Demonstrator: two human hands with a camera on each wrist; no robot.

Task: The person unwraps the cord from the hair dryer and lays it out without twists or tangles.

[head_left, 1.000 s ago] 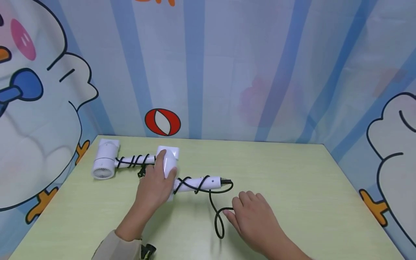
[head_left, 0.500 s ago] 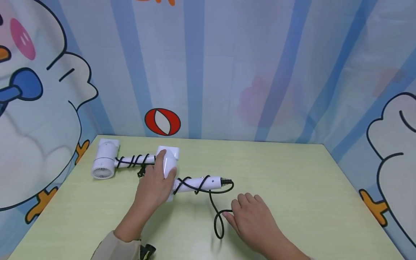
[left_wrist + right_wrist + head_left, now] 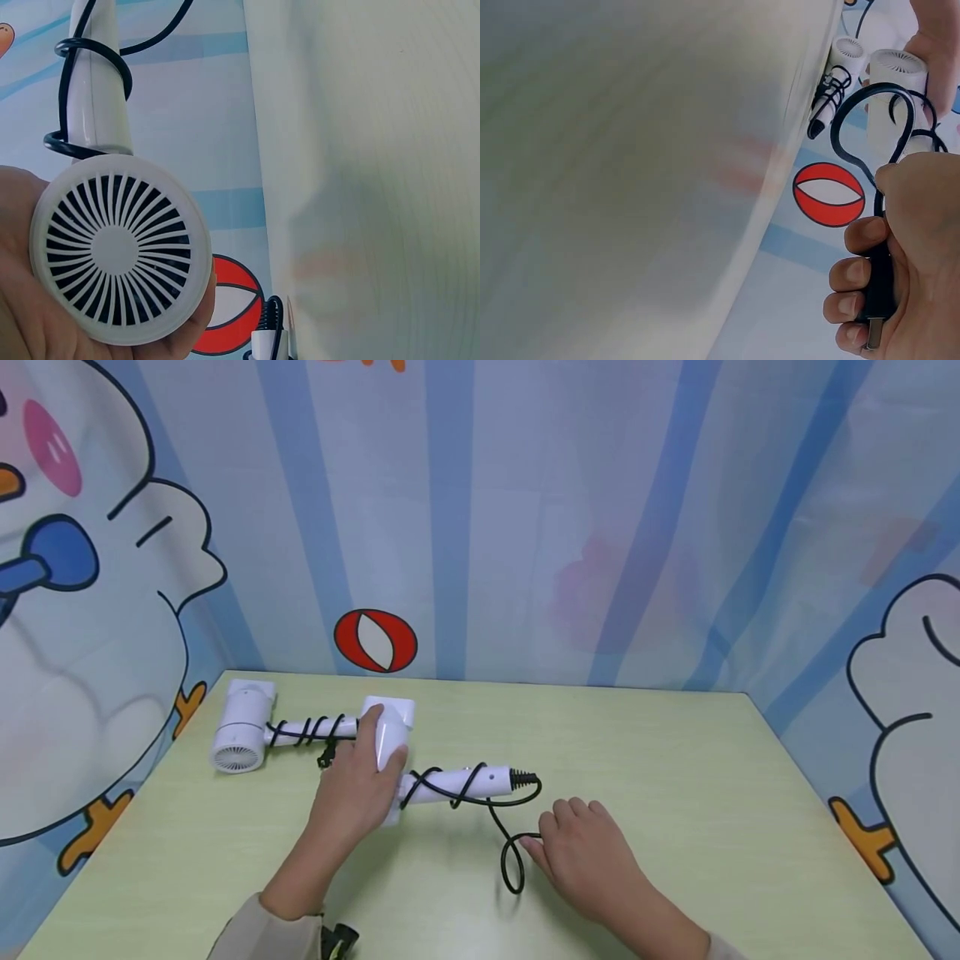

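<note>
Clasps hair dryer (image 3: 391,739) at lower centre in left grip (image 3: 356,793), clutches plug (image 3: 880,281) in right grip (image 3: 588,864), lower right; seems midway, with cord (image 3: 838,133) partly wound, partly loose.

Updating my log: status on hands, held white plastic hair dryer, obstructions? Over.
Left hand gripping hair dryer by body. Right hand holding its black plug. Black cord partly wound, loop between hands. Second cord-wrapped white hair dryer farther left, apparently clear.

White hair dryers (image 3: 390,739), black cords (image 3: 885,88), pale yellow-green table (image 3: 675,760), blue-striped backdrop (image 3: 510,527)
</note>
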